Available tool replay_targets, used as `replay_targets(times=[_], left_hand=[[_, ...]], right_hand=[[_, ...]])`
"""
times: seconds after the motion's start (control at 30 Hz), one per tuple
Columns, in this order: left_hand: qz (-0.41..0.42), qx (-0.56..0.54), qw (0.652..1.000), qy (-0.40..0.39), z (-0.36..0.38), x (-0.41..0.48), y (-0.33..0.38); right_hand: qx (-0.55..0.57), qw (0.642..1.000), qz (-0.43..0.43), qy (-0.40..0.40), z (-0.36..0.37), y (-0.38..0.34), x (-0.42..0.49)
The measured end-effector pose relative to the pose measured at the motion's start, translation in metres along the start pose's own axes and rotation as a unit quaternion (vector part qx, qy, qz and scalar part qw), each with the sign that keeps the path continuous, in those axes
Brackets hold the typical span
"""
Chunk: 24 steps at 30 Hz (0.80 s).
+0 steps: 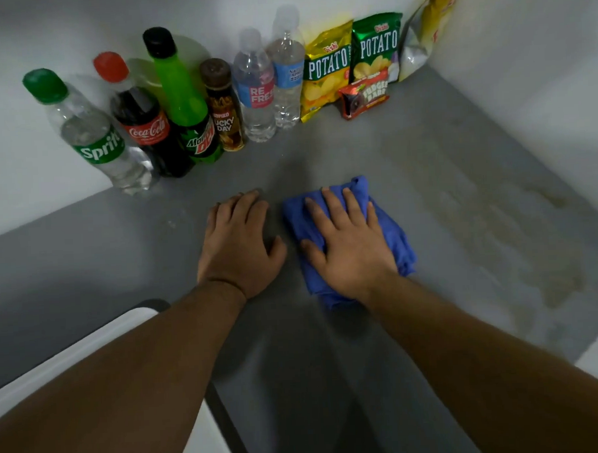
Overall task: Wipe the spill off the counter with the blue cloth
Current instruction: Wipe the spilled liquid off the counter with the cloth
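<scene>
right hand [350,248]: fingers spread, flat on cloth [392,236] | left hand [240,242]: fingers together, flat on counter [120,254]; beside cloth

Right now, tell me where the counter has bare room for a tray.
Bare counter lies left of the left hand, in front of the Sprite bottle. Right of the cloth under the right hand is open but stained. The back wall is crowded with bottles and chip bags.

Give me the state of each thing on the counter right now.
Crumpled blue cloth: flat under right hand.
Left hand: palm down on grey counter, empty.
Pale yellowish smear: unwiped, right of the cloth.
Six plastic drink bottles: upright, capped.
</scene>
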<state>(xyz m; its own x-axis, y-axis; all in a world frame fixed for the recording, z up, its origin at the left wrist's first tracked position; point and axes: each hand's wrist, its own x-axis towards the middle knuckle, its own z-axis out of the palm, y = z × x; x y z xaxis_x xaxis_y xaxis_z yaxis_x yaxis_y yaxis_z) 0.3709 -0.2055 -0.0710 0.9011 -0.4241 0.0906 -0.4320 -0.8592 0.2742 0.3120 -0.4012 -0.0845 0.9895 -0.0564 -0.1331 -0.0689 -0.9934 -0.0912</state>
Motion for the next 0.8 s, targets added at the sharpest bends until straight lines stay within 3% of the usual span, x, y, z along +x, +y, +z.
replay_targets(times=[0.1, 0.23, 0.3, 0.37, 0.47, 0.53, 0.67, 0.8], left_hand=[[-0.003, -0.002, 1.000, -0.001, -0.002, -0.001, 0.001], [0.000, -0.006, 1.000, -0.001, -0.003, -0.003, 0.000], [0.004, -0.004, 1.000, -0.010, -0.004, -0.004, 0.000], [0.010, 0.009, 1.000, -0.010, -0.003, -0.004, 0.002], [0.013, 0.023, 1.000, -0.001, -0.002, -0.006, 0.004], [0.013, 0.024, 1.000, 0.004, -0.001, -0.008, 0.005], [0.012, 0.011, 1.000, 0.011, -0.004, -0.011, 0.009], [0.017, 0.001, 1.000, 0.009, -0.006, -0.014, 0.012]], right_hand=[[0.026, 0.995, -0.095, -0.006, 0.006, -0.002, -0.049], [0.017, 0.982, -0.186, -0.044, 0.005, 0.050, -0.097], [0.017, 0.983, -0.171, -0.062, -0.002, 0.074, -0.099], [0.011, 0.994, -0.100, -0.046, -0.004, 0.075, -0.089], [0.003, 0.999, 0.050, -0.006, 0.001, 0.038, -0.074], [0.013, 0.996, 0.084, -0.001, 0.008, 0.011, -0.078], [0.042, 0.999, -0.035, 0.008, 0.018, 0.009, -0.139], [0.047, 0.993, -0.102, -0.025, 0.023, 0.063, -0.196]])
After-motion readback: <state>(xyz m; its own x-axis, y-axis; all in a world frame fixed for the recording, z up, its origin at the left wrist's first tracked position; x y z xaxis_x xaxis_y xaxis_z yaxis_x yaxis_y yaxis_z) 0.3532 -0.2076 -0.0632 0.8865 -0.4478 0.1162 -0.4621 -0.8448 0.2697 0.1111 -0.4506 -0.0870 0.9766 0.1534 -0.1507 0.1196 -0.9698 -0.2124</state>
